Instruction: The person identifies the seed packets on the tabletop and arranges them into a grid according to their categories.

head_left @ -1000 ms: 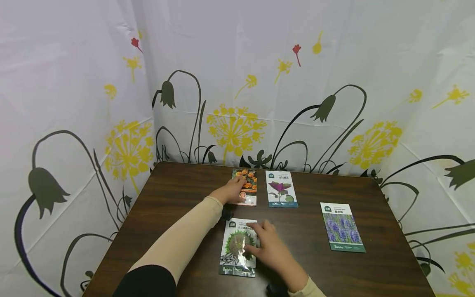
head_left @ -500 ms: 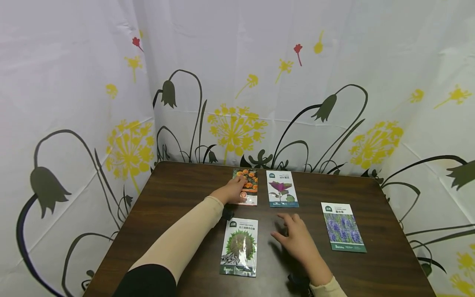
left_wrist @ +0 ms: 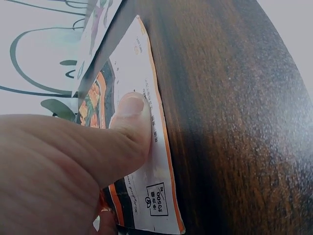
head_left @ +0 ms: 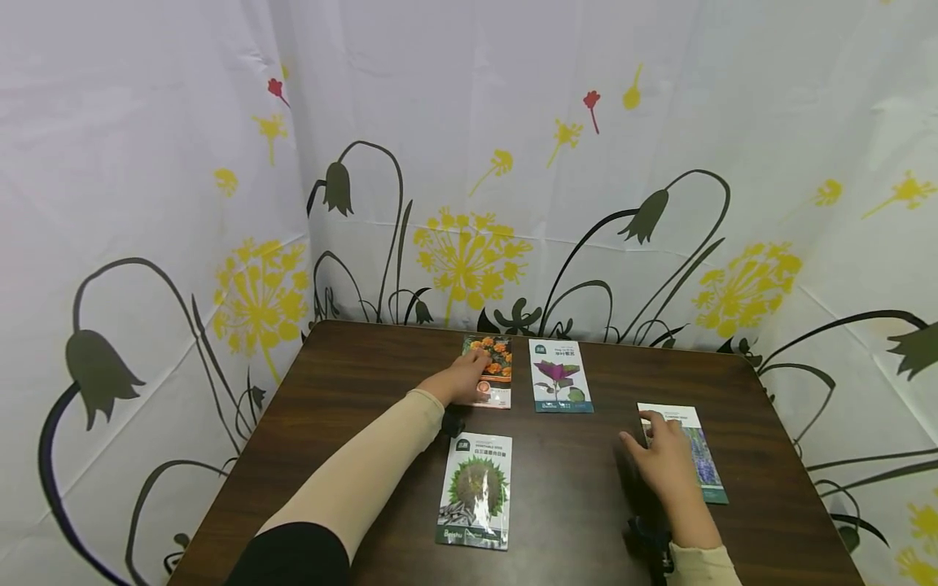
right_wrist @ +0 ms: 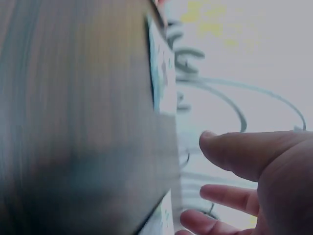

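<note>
My left hand (head_left: 456, 381) rests on a seed packet with orange flowers (head_left: 501, 352), which lies flat by the table's far edge. In the left wrist view the thumb (left_wrist: 131, 110) lies on the packet's white lower part. My right hand (head_left: 665, 460) hovers over the left side of a lavender seed packet (head_left: 705, 468), fingers spread and holding nothing; the hand hides much of the packet. Between the hands, nearer the front, lies a seed packet with a green-rimmed sunflower head (head_left: 476, 488). A purple-flower seed packet (head_left: 560, 374) lies just right of the orange one.
The dark wooden table (head_left: 572, 472) carries the packets, all lying apart from each other. Behind it hangs a white curtain (head_left: 454, 98) printed with yellow and grey-green flowers. A dark wrist device (head_left: 648, 541) sits at my right wrist.
My right hand has left the sunflower packet and moved right across the table to the lavender packet. The left hand stays on the orange-flower packet.
</note>
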`<state>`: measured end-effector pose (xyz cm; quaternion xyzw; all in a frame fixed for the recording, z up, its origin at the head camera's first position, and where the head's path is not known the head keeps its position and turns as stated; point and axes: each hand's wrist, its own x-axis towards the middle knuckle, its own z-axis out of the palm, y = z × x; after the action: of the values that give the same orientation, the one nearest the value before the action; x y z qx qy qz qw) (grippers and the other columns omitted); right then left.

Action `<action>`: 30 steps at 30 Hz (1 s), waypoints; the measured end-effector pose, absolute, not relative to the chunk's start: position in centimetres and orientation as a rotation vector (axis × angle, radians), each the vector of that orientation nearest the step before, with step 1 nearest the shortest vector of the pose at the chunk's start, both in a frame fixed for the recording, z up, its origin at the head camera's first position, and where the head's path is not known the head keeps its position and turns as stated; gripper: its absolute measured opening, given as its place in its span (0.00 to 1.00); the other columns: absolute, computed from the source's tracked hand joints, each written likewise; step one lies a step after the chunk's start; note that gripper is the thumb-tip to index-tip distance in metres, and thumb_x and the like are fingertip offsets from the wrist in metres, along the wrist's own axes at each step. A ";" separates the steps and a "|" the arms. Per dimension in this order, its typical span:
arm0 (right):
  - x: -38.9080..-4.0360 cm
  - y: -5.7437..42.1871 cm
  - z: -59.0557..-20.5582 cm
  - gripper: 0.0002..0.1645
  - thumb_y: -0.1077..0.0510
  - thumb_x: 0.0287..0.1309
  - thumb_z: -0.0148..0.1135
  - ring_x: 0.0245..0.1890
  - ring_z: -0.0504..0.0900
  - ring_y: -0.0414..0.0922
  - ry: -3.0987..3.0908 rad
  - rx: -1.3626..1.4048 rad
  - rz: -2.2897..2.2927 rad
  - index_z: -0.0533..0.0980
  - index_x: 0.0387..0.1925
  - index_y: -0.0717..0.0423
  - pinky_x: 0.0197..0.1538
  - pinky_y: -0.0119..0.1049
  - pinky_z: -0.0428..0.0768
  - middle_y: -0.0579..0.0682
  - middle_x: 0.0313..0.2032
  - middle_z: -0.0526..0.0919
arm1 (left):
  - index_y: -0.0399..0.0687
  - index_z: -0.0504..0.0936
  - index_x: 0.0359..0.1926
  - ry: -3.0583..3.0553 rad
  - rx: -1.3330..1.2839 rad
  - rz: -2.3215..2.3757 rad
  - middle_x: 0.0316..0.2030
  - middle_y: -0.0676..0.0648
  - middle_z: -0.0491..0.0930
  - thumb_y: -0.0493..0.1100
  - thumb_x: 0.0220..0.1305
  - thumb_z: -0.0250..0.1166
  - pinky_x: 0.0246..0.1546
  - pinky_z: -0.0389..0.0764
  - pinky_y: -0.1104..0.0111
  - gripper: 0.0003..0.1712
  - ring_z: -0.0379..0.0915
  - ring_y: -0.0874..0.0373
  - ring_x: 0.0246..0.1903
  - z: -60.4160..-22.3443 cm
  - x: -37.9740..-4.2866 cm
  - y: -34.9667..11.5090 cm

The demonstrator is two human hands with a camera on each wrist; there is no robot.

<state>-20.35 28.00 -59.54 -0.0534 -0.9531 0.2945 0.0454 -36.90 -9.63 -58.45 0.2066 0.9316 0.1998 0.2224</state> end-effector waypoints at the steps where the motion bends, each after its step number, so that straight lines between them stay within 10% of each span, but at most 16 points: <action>1: -20.3 28.7 -59.6 0.38 0.49 0.73 0.72 0.48 0.79 0.67 -2.907 -0.185 0.899 0.72 0.71 0.68 0.51 0.65 0.78 0.73 0.51 0.78 | 0.45 0.58 0.86 2.571 0.570 0.560 0.89 0.36 0.40 0.48 0.76 0.72 0.84 0.58 0.43 0.48 0.40 0.35 0.87 -58.5 -36.9 -9.6; 15: -20.8 35.4 -58.9 0.45 0.45 0.76 0.65 0.68 0.59 0.84 -2.929 -0.458 0.894 0.63 0.78 0.70 0.65 0.80 0.66 0.85 0.68 0.63 | 0.45 0.59 0.86 2.590 0.583 0.531 0.88 0.37 0.44 0.49 0.76 0.72 0.84 0.60 0.45 0.47 0.44 0.37 0.87 -58.8 -37.1 -9.6; 30: -21.7 37.1 -60.9 0.44 0.42 0.70 0.72 0.59 0.60 0.78 -3.039 -0.389 0.854 0.69 0.76 0.60 0.56 0.75 0.69 0.84 0.64 0.59 | 0.46 0.59 0.86 2.600 0.592 0.515 0.88 0.37 0.44 0.50 0.76 0.72 0.84 0.60 0.45 0.47 0.44 0.36 0.87 -58.9 -37.3 -9.6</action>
<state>-21.75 37.13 -60.86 -0.1222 -0.9554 0.2683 -0.0196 -37.30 -9.63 -58.89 0.2129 0.9357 0.1853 0.2115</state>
